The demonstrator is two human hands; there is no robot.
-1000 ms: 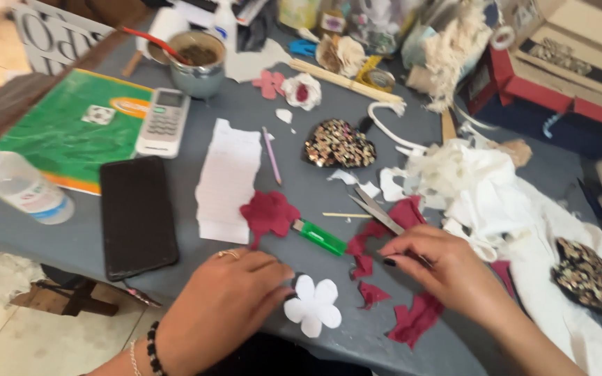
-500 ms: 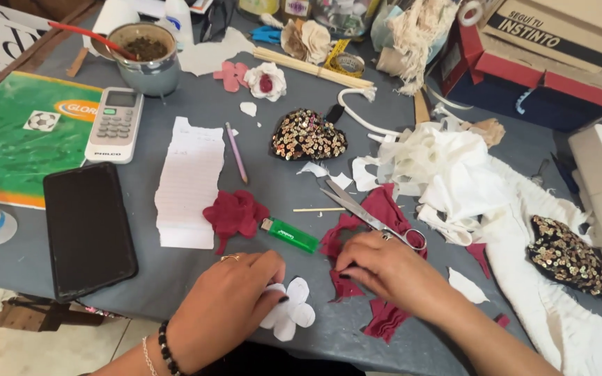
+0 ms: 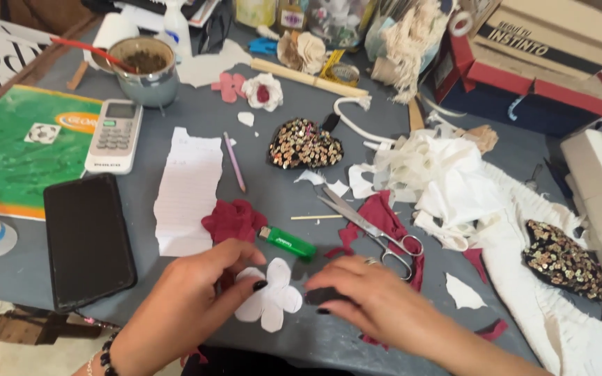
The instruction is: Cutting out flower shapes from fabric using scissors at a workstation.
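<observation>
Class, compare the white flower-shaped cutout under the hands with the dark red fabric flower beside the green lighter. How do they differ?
The white flower cutout lies flat with clear rounded petals; the dark red fabric flower is bunched and ruffled. The left hand touches the white one; the red one lies untouched. Both rest on the grey table.

A strip of bare grey table [image 3: 273,188] ran between the lined paper [image 3: 188,191] and the scissors [image 3: 371,226], crossed only by a pink pencil [image 3: 234,162] near its far end. Nearer the body, the green lighter [image 3: 287,242] and the dark red cloth flower [image 3: 233,219] lay just beyond the white paper flower [image 3: 271,296], closing off that approach. To the left, the black phone [image 3: 88,239] blocked the edge. To the right, the heap of white fabric [image 3: 454,184] crowded the table.
</observation>
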